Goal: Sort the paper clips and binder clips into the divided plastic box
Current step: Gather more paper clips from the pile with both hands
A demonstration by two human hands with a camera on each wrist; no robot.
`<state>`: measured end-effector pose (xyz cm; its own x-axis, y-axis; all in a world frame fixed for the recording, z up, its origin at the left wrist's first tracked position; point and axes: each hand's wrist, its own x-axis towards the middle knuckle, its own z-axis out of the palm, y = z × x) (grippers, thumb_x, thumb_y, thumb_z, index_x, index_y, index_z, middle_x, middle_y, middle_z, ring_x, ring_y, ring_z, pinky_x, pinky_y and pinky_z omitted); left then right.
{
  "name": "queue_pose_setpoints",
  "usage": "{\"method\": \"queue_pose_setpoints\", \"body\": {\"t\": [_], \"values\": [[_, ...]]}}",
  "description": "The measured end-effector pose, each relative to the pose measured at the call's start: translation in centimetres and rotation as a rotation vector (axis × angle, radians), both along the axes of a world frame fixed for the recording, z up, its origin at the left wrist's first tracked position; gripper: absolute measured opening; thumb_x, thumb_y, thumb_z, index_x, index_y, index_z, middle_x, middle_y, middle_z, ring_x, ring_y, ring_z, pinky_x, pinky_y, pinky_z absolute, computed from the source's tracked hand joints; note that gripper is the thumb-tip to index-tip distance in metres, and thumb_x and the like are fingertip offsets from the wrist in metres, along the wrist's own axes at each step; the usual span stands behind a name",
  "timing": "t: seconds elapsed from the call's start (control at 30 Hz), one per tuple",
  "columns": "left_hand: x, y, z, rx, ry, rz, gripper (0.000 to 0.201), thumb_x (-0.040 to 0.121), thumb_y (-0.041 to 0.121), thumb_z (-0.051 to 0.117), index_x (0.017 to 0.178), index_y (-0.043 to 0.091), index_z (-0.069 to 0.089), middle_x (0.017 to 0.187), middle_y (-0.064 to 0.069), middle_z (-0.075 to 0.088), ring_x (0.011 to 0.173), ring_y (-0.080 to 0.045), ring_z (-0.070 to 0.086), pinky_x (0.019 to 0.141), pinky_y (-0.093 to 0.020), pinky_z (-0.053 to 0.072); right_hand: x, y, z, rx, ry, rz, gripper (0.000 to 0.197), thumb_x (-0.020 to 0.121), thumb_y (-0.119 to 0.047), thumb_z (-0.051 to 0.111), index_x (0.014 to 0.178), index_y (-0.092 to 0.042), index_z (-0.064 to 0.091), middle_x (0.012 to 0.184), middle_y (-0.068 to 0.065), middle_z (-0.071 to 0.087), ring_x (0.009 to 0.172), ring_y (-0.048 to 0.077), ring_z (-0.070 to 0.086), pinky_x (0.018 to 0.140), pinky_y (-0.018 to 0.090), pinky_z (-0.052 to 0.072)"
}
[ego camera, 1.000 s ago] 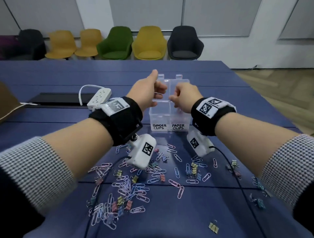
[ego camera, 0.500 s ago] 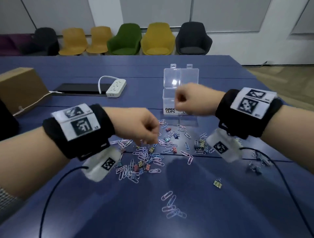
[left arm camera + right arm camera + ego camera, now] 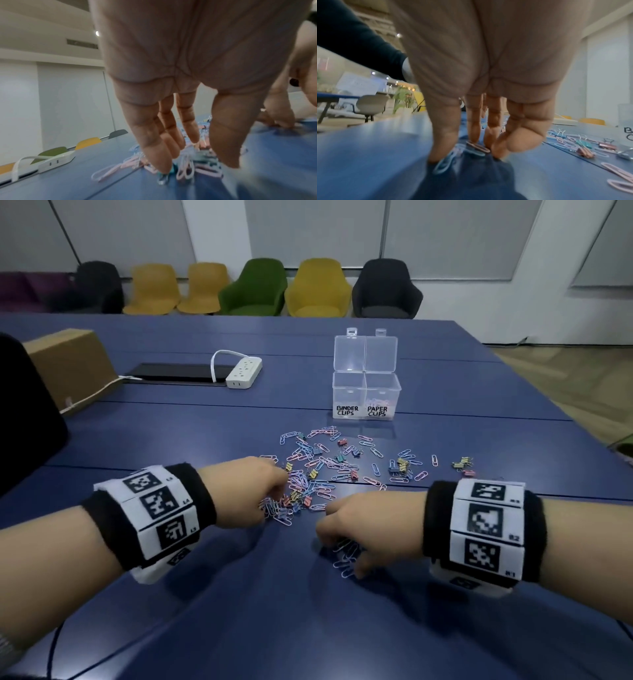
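Note:
The clear divided box (image 3: 346, 392) stands at the far middle of the blue table, lid (image 3: 365, 352) raised, with compartments labelled BINDER CLIPS and PAPER CLIPS. A few pink clips lie in the right compartment. Pastel paper clips and small binder clips (image 3: 318, 470) lie scattered in front of it. My left hand (image 3: 277, 501) reaches down into the pile's near left edge; in the left wrist view its straight fingers (image 3: 157, 159) and thumb stand apart on the clips (image 3: 185, 169). My right hand (image 3: 342, 556) is nearer to me, fingertips and thumb (image 3: 498, 151) closing on a small bunch of paper clips (image 3: 477, 146).
A white power strip (image 3: 244, 372) and a black flat panel (image 3: 174, 373) lie at the back left, beside a cardboard box (image 3: 72, 364). A few binder clips (image 3: 462, 465) lie off to the right. Chairs (image 3: 253, 289) line the far wall.
Both hands have come back from the box and dropped to the table. The left now touches the main pile; the right has closed on a small bunch nearer to me.

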<state>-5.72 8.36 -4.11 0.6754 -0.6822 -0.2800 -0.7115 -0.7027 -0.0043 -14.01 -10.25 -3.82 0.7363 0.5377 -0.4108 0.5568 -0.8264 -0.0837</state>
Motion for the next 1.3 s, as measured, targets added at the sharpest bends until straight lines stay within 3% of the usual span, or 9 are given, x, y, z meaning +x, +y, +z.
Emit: {"method": "queue_pose_setpoints", "body": {"t": [0.1, 0.2, 0.27, 0.37, 0.63, 0.8, 1.0, 1.13, 1.3], "values": [[0.2, 0.0, -0.7, 0.011, -0.007, 0.027, 0.026, 0.08, 0.014, 0.059, 0.105, 0.021, 0.057, 0.101, 0.005, 0.051, 0.095, -0.017, 0.053, 0.077, -0.025, 0.043, 0.2, 0.3, -0.5, 0.03, -0.028, -0.005, 0.036, 0.078, -0.019, 0.072, 0.111, -0.015, 0.058, 0.114, 0.005, 0.059, 0.104, 0.025, 0.054, 0.078, 0.031, 0.043], [0.4, -0.2, -1.0, -0.023, -0.008, 0.057, 0.022, 0.081, 0.014, 0.06, 0.102, 0.02, 0.06, 0.099, 0.005, 0.054, 0.09, -0.017, 0.054, 0.074, -0.025, 0.045, 0.5, 0.3, -0.5, 0.065, -0.033, -0.029, 0.024, 0.08, -0.015, 0.068, 0.103, -0.015, 0.061, 0.098, 0.0, 0.062, 0.087, 0.021, 0.051, 0.075, 0.029, 0.042], [0.6, -0.5, -0.9, -0.047, 0.004, 0.071, 0.02, 0.08, 0.013, 0.063, 0.1, 0.019, 0.062, 0.093, 0.005, 0.057, 0.084, -0.015, 0.052, 0.064, -0.019, 0.041, 0.8, 0.2, -0.4, 0.081, -0.032, -0.057, 0.02, 0.081, -0.014, 0.067, 0.1, -0.015, 0.062, 0.088, -0.004, 0.058, 0.081, 0.016, 0.047, 0.07, 0.025, 0.038], [0.8, -0.9, -0.7, -0.057, 0.006, 0.096, 0.019, 0.08, 0.015, 0.068, 0.098, 0.017, 0.063, 0.087, 0.007, 0.055, 0.081, -0.014, 0.051, 0.055, -0.016, 0.034, 1.6, 0.1, -0.2, 0.049, -0.084, -0.117, 0.016, 0.084, -0.014, 0.062, 0.1, -0.012, 0.062, 0.095, 0.004, 0.066, 0.079, 0.019, 0.048, 0.067, 0.024, 0.034], [1.4, -1.3, -0.6, -0.045, 0.024, 0.155, 0.018, 0.074, 0.018, 0.073, 0.079, 0.022, 0.057, 0.077, 0.008, 0.057, 0.076, -0.016, 0.054, 0.055, -0.021, 0.037, 3.9, -0.7, -0.2, -0.034, -0.045, -0.269, 0.009, 0.084, -0.017, 0.064, 0.09, -0.012, 0.06, 0.087, 0.002, 0.056, 0.08, 0.021, 0.049, 0.066, 0.026, 0.038], [1.4, -1.3, -0.8, -0.034, 0.018, 0.144, 0.018, 0.076, 0.017, 0.073, 0.079, 0.02, 0.056, 0.079, 0.006, 0.057, 0.075, -0.016, 0.052, 0.054, -0.02, 0.035, 4.0, -0.7, -0.4, -0.037, -0.061, -0.251, 0.007, 0.082, -0.015, 0.063, 0.083, -0.015, 0.056, 0.083, 0.003, 0.058, 0.076, 0.021, 0.051, 0.051, 0.021, 0.034], [1.5, -1.6, -0.7, -0.018, 0.022, 0.14, 0.016, 0.078, 0.017, 0.071, 0.08, 0.022, 0.056, 0.078, 0.008, 0.057, 0.076, -0.015, 0.053, 0.066, -0.023, 0.038, 4.1, -0.3, -0.3, -0.037, -0.09, -0.241, 0.017, 0.079, -0.013, 0.064, 0.07, -0.019, 0.051, 0.082, 0.0, 0.058, 0.076, 0.021, 0.051, 0.061, 0.025, 0.041], [1.6, -1.4, -0.9, -0.032, 0.032, 0.144, 0.015, 0.077, 0.017, 0.071, 0.08, 0.023, 0.058, 0.08, 0.009, 0.059, 0.077, -0.016, 0.055, 0.067, -0.024, 0.041, 4.3, 0.0, -0.3, -0.067, -0.064, -0.225, 0.009, 0.08, -0.009, 0.061, 0.083, -0.016, 0.057, 0.085, 0.002, 0.058, 0.077, 0.022, 0.051, 0.051, 0.023, 0.037], [1.6, -1.2, -1.0, -0.041, 0.019, 0.134, 0.016, 0.078, 0.018, 0.071, 0.076, 0.025, 0.056, 0.08, 0.009, 0.061, 0.077, -0.015, 0.056, 0.069, -0.025, 0.044, 4.1, 0.6, -0.2, -0.158, -0.09, -0.16, 0.009, 0.085, -0.006, 0.053, 0.088, -0.014, 0.05, 0.088, 0.003, 0.051, 0.081, 0.024, 0.046, 0.048, 0.02, 0.029]]}}
